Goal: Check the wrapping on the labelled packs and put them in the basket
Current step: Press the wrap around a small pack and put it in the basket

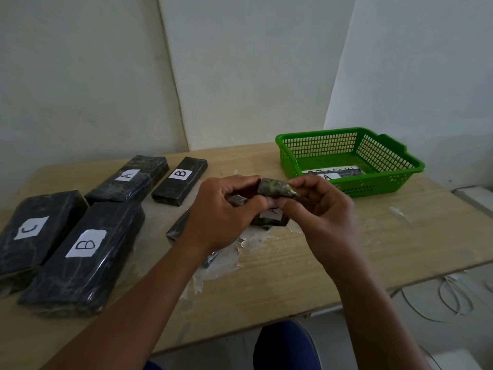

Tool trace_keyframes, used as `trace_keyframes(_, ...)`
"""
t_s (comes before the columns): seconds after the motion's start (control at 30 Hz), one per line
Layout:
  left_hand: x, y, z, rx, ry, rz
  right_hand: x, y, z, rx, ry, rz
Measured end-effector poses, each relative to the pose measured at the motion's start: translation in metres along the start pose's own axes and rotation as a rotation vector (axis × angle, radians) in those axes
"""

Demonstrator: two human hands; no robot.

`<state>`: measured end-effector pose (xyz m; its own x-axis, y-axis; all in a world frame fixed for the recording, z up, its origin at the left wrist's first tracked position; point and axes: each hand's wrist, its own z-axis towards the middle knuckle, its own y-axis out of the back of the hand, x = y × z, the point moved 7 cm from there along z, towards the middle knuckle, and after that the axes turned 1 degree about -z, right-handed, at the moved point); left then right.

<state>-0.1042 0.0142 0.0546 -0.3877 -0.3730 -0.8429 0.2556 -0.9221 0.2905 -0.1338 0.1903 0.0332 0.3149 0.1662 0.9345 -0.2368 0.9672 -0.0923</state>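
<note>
Head view: both hands (269,206) pinch a wrapped pack (277,190) above the table edge (266,329), basket (394,180) near.

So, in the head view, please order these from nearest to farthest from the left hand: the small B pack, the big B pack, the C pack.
From the left hand:
1. Small B pack, just behind-left.
2. Big B pack, front-left.
3. C pack, far left edge.

Black, glossy-wrapped packs (81,252) with white labels lettered in black; mottled dark green on the held pack (277,189); bright green lattice-walled basket (349,161); pale tan woodgrain desk (373,236), patched white where peeled; off-white walls (80,76).
</note>
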Motion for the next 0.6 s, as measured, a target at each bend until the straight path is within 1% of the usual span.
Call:
trace_keyframes(0.13, 0.011, -0.005, 0.003, -0.031, 0.192, -0.036, -0.011, -0.002, 0.003, -0.051, -0.132, 0.051)
trace_keyframes(0.27, 0.013, -0.007, 0.004, -0.010, 0.277, -0.080, -0.017, -0.003, 0.003, -0.075, -0.238, 0.145)
trace_keyframes(0.37, 0.016, -0.009, 0.002, 0.017, 0.331, -0.173, -0.025, -0.004, 0.003, -0.132, -0.324, 0.301)
trace_keyframes(0.43, 0.019, -0.010, 0.000, -0.012, 0.362, -0.206, -0.030, -0.004, 0.002, -0.167, -0.365, 0.384)
trace_keyframes(0.5, 0.021, -0.005, 0.000, -0.089, 0.362, -0.235, -0.030, -0.006, 0.001, -0.139, -0.375, 0.353)
trace_keyframes(0.57, 0.020, -0.001, 0.002, -0.124, 0.345, -0.242, -0.026, -0.008, 0.002, -0.061, -0.326, 0.148)
trace_keyframes(0.6, 0.019, -0.001, 0.004, -0.108, 0.329, -0.223, -0.022, -0.008, 0.003, -0.023, -0.272, 0.016)
